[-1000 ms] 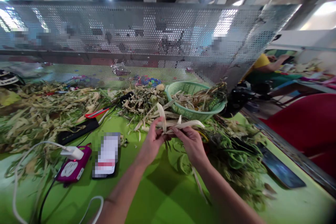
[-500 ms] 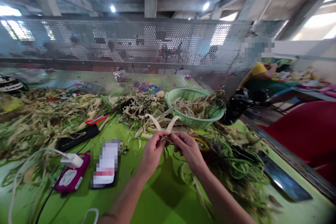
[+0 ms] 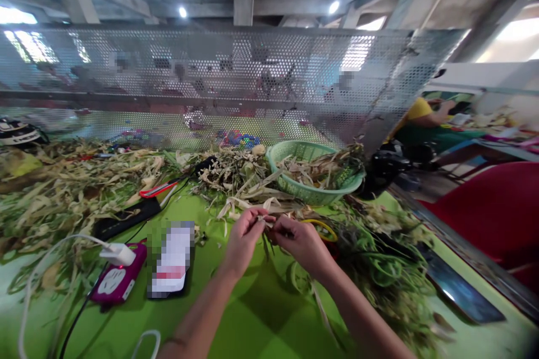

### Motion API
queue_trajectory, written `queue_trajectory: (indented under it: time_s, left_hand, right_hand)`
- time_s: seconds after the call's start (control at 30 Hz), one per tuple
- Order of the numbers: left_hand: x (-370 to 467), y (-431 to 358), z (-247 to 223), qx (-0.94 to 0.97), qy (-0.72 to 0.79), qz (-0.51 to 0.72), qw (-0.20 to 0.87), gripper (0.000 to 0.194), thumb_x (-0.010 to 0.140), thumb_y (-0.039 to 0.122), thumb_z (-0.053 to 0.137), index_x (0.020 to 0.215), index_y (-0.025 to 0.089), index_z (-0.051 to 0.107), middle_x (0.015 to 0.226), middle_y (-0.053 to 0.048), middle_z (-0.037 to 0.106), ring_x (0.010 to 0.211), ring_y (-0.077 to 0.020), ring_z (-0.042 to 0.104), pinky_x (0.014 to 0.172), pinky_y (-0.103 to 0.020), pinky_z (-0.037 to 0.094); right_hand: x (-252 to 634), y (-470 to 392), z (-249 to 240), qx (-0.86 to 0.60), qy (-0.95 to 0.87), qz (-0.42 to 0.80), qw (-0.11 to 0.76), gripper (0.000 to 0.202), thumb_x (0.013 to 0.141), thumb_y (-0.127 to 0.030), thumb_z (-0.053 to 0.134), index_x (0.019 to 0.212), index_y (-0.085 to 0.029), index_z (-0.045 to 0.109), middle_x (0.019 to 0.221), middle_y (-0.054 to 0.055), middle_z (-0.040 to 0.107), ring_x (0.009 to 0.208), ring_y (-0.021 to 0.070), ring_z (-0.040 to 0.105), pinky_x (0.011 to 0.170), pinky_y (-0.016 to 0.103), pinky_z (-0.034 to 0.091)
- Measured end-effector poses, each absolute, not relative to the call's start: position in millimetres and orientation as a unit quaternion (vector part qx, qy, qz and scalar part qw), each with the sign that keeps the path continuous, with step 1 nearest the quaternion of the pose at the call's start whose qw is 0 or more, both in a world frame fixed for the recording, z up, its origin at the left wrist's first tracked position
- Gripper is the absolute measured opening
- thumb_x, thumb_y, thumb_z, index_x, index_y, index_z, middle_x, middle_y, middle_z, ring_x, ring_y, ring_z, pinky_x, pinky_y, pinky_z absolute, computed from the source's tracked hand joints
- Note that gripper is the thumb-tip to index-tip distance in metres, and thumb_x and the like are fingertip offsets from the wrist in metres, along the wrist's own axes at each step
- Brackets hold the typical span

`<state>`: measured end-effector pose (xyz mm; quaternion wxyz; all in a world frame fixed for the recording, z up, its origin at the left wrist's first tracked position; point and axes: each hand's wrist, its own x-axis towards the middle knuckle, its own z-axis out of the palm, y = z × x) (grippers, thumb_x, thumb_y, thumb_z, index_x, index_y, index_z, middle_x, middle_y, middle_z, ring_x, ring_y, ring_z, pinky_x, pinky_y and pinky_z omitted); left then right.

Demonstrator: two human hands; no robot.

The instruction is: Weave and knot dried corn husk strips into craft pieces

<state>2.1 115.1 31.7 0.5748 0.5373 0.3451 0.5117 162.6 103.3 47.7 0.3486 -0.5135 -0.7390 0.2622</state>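
Note:
Over the middle of the green table [image 3: 269,325], my left hand [image 3: 244,238] pinches dried leaf strips [image 3: 272,203], whose pale ends curl out beyond the fingers. My right hand [image 3: 297,238] is closed on the same strips, its fingertips against those of the left. The part between the fingers is small and mostly hidden. Just past my hands stands a light green plastic basket [image 3: 318,195] with dry brownish leaves in it. A yellow ring-shaped thing [image 3: 326,228] lies right behind my right hand.
Left are a heap of dried strips [image 3: 63,196], a red cutter [image 3: 158,189], a phone [image 3: 172,258] and a magenta power socket [image 3: 118,277] with cables. Right are green strips [image 3: 383,258], a dark phone [image 3: 467,289] and a red chair [image 3: 488,202]. A perforated metal screen [image 3: 210,81] stands behind.
The pale strip ends, which stuck up in a V, are now folded lower beyond my hands. My right hand has turned, its fingers curled more tightly. The view has shifted slightly.

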Motion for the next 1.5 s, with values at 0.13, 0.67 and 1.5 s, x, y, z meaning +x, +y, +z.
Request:
queue_trajectory:
  time_s: [0.13, 0.67, 1.5]
  left_hand:
    - [-1, 116, 31, 0.570, 0.363, 0.492, 0.549, 0.019, 0.087, 0.029, 0.051, 0.101, 0.018, 0.058, 0.098, -0.007, 0.067, 0.091, -0.0182, 0.062, 0.084, -0.030, 0.046]
    - [4, 107, 35, 0.648, 0.280, 0.429, 0.564, 0.026, 0.084, 0.015, 0.050, 0.105, 0.019, 0.064, 0.096, -0.005, 0.068, 0.082, -0.0161, 0.060, 0.079, -0.028, 0.048]
    - [-15, 129, 26, 0.450, 0.350, 0.531, 0.627, 0.018, 0.079, 0.025, 0.062, 0.096, 0.018, 0.064, 0.095, -0.004, 0.071, 0.063, -0.0087, 0.057, 0.062, -0.021, 0.042]
  right_hand:
    - [166, 102, 53, -0.494, -0.731, 0.282, 0.377, 0.018, 0.084, -0.031, 0.061, 0.072, -0.019, 0.066, 0.066, -0.002, 0.063, 0.063, 0.0140, 0.056, 0.059, 0.023, 0.041]
    - [168, 106, 51, -0.448, -0.706, 0.359, 0.414, 0.041, 0.094, -0.047, 0.043, 0.102, -0.018, 0.071, 0.094, 0.007, 0.069, 0.089, 0.0220, 0.060, 0.078, 0.034, 0.048]
    - [156, 111, 32, -0.458, -0.748, 0.221, 0.426, 0.009, 0.081, -0.020, 0.063, 0.089, -0.022, 0.067, 0.085, 0.003, 0.069, 0.079, 0.0191, 0.063, 0.074, 0.030, 0.048]
